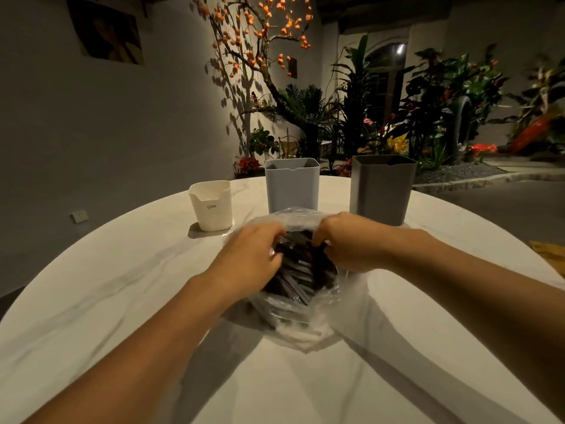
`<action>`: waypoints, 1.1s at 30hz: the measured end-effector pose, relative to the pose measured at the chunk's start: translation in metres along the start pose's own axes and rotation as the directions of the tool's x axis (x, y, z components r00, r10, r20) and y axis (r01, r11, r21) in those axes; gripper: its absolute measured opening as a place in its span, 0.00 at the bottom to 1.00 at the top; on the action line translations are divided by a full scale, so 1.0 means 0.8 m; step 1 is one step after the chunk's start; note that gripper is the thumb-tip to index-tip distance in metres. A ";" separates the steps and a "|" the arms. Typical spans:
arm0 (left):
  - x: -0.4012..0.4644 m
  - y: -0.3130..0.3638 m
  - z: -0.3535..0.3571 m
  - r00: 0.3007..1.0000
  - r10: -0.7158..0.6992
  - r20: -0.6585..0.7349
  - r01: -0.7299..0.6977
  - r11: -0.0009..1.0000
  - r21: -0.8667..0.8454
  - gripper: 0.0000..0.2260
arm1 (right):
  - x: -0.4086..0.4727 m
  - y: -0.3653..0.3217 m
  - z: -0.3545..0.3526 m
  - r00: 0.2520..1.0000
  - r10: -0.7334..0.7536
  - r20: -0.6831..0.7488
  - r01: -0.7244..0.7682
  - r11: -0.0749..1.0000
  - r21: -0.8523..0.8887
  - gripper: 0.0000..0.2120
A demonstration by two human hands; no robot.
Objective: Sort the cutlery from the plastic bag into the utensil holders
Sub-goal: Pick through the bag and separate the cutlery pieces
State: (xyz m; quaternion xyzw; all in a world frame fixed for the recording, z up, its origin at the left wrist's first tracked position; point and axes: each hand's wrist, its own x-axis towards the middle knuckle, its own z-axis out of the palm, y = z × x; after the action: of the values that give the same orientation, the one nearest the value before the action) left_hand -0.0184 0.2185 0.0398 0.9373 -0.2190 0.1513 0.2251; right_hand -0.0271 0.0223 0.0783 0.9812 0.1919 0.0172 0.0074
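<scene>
Together, the left hand (250, 255) and right hand (351, 243) pinch the plastic bag (305, 325) rim with curled fingers; holders stand at twelve o'clock on the tabletop (107, 301).

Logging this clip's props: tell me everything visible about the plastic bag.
The plastic bag is clear, thin and crinkled, lying on the white table in front of three holders. Its mouth faces away from the person, towards the holders, and is pulled open. Inside lies a heap of dark, flat, long cutlery; single pieces are hard to tell apart. The left hand and right hand grip its rim on either side.
</scene>
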 end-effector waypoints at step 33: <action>-0.028 -0.022 0.010 0.991 0.051 -0.124 -0.045 0.998 0.055 0.09 | -0.023 -0.049 0.073 0.945 -0.122 -0.305 0.101 0.991 -0.084 0.10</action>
State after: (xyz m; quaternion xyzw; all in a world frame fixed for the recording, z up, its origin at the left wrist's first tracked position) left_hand -0.0278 0.2363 0.0178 0.9259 -0.2230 0.2209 0.2104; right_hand -0.0573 0.0514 0.0185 0.9533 0.2450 0.1765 0.0110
